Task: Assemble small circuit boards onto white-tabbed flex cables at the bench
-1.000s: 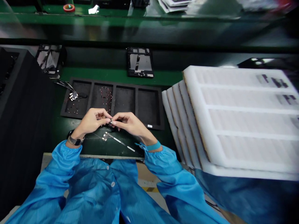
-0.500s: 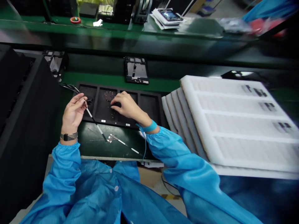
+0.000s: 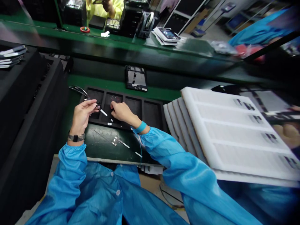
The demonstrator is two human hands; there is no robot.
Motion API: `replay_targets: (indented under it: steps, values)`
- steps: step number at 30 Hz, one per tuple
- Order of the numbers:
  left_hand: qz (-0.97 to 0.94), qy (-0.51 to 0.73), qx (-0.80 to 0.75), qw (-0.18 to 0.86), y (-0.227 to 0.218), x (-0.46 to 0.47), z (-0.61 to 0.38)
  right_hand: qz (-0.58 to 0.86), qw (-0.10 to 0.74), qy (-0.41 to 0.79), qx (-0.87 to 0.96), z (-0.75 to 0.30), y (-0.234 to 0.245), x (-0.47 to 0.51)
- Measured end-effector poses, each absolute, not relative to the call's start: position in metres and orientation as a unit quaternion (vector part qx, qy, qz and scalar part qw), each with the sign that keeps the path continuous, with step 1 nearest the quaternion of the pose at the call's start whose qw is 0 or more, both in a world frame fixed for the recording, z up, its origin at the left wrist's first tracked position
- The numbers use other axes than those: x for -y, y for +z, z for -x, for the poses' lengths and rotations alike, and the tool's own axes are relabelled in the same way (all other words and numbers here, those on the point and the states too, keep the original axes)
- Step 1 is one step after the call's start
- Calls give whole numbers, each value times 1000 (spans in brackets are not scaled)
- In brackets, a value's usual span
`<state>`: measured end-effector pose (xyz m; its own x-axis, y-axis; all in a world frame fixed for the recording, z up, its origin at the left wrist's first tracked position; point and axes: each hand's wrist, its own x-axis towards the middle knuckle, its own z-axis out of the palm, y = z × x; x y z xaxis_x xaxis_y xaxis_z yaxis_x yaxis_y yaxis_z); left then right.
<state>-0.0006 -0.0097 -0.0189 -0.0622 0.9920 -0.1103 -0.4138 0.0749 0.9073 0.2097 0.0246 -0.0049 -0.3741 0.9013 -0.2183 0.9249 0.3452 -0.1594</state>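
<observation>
My left hand [image 3: 82, 115] pinches a small part with a thin white-tipped cable [image 3: 102, 112] above the left end of a black compartment tray [image 3: 152, 114]. My right hand [image 3: 120, 111] rests curled over the tray's second compartment, fingertips down among several tiny reddish parts [image 3: 116, 99]; what it grips, if anything, is hidden. Another small metal part with a flat cable [image 3: 120, 142] lies on the dark mat near the bench's front edge, between my wrists.
A stack of white foam trays [image 3: 234, 134] fills the right side. Black foam blocks [image 3: 25, 103] stand at the left. A dark framed device [image 3: 136, 78] lies on the belt behind the tray. Another person in yellow [image 3: 103, 7] works across the far bench.
My hands parted from a shared pinch over the mat. The left carried the cabled part to the tray's left end; the right reached into the second compartment. The view tilted up.
</observation>
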Motion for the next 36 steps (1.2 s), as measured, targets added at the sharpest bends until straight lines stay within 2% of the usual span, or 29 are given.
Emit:
replay_targets:
  steps: [4, 6, 11, 18, 21, 23, 25, 29, 32, 36]
  values:
    - [-342, 592, -425, 593, -22, 8, 3, -533, -52, -178, -825, -236, -1, -35]
    - [-340, 589, -419, 601, -23, 7, 4, -495, -76, -187, -845, -249, -2, -41]
    - [-313, 584, -401, 632, -24, 5, 6, -415, -33, -208, -885, -253, -9, -57]
    - [-264, 585, -386, 663, -22, 5, 6, -415, 27, -234, -879, -236, -13, -67]
    - [-252, 584, -388, 667, -20, 6, 4, -419, 17, -211, -883, -235, -18, -65]
    - [-245, 589, -389, 665, -18, 7, 4, -403, -33, -206, -891, -238, -20, -63]
    - [-242, 596, -390, 659, -17, 7, 4, -395, -121, -215, -885, -242, -19, -60]
    - [-236, 604, -387, 655, -15, 6, 5, -430, -282, -309, -800, -247, -15, -50]
    - [-215, 621, -378, 652, -14, 7, 5, -441, -325, -400, -734, -246, -16, -39]
    - [-196, 646, -367, 640, -12, 7, 6, -442, -340, -485, -673, -243, -21, -21]
